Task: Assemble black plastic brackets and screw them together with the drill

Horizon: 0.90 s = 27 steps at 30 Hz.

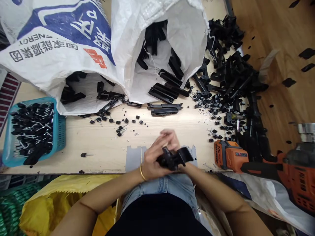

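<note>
Low over the front edge of the table, my left hand is closed round a black plastic clamp-like part with a knob and a curved paddle end. My right hand is close against it, partly hidden behind the part. Its fingers are blurred, so their grip cannot be made out. Beneath the hands lies a grey sheet on the table. Farther back, a pair of long black folded pieces lies in front of the open sack.
Two white woven sacks of black parts stand at the back. A blue basket of black-headed screws is at left. Black parts and loose screws heap at right, near an orange battery on a power tool.
</note>
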Each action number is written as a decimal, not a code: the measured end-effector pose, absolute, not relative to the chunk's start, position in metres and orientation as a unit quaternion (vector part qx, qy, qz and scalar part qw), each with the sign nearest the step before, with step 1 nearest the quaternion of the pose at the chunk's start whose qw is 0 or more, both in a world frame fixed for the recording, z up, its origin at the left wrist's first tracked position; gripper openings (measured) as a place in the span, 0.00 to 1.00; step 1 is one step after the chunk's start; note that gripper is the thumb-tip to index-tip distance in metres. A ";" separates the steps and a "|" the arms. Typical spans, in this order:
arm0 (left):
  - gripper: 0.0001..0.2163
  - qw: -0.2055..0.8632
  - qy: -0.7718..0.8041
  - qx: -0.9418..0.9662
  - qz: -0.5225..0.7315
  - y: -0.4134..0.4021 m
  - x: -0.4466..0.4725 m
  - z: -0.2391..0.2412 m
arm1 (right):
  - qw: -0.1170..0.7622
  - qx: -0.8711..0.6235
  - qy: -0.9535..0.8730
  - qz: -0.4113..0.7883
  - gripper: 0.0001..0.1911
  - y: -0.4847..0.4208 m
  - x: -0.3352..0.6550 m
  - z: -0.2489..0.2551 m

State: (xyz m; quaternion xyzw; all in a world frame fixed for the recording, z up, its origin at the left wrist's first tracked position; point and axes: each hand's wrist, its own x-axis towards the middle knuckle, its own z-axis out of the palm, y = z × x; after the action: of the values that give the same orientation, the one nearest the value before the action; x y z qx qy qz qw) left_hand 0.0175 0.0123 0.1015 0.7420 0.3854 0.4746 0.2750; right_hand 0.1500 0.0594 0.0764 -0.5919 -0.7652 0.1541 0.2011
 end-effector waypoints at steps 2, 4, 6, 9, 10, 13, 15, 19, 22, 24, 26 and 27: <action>0.19 0.212 0.376 0.793 0.431 0.032 0.016 0.076 | 0.230 -0.637 -0.724 0.131 0.20 0.108 0.172 0.069; 0.18 0.140 0.393 0.838 0.352 0.052 0.019 0.051 | 0.238 -0.670 -0.695 0.108 0.19 0.162 0.196 0.065; 0.19 0.088 0.420 0.864 0.264 0.071 0.029 0.034 | 0.211 -0.681 -0.695 0.095 0.22 0.209 0.214 0.062; 0.23 0.071 0.447 0.876 0.168 0.091 0.045 0.024 | 0.174 -0.674 -0.712 0.094 0.17 0.248 0.224 0.064; 0.27 0.075 0.453 0.876 0.146 0.096 0.050 0.024 | 0.184 -0.671 -0.712 0.095 0.16 0.250 0.225 0.067; 0.32 0.090 0.448 0.882 0.111 0.104 0.054 0.028 | 0.273 -0.677 -0.678 0.091 0.21 0.224 0.234 0.081; 0.28 0.094 0.427 0.889 0.136 0.106 0.047 0.032 | 0.310 -0.686 -0.652 0.091 0.24 0.184 0.247 0.091; 0.17 0.069 0.481 0.826 0.286 0.115 -0.010 0.035 | 0.309 -0.682 -0.651 0.129 0.14 0.078 0.274 0.085; 0.15 -0.021 0.639 0.677 0.365 0.132 -0.089 0.030 | 0.267 -0.666 -0.687 0.114 0.13 0.013 0.276 0.060; 0.15 -0.059 0.696 0.615 0.366 0.144 -0.141 0.025 | 0.234 -0.647 -0.721 0.081 0.12 -0.015 0.269 0.044; 0.10 -0.034 0.719 0.617 0.320 0.150 -0.179 0.025 | 0.192 -0.632 -0.748 0.061 0.13 -0.029 0.260 0.036; 0.10 -0.011 0.725 0.628 0.283 0.148 -0.192 0.029 | 0.172 -0.630 -0.756 0.056 0.15 -0.032 0.256 0.035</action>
State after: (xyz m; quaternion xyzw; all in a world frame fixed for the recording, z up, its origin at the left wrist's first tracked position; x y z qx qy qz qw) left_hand -0.1916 0.1481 0.0294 0.6282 0.7246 0.2830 -0.0107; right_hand 0.2557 -0.0317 0.0347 -0.6298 -0.7556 0.0557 0.1715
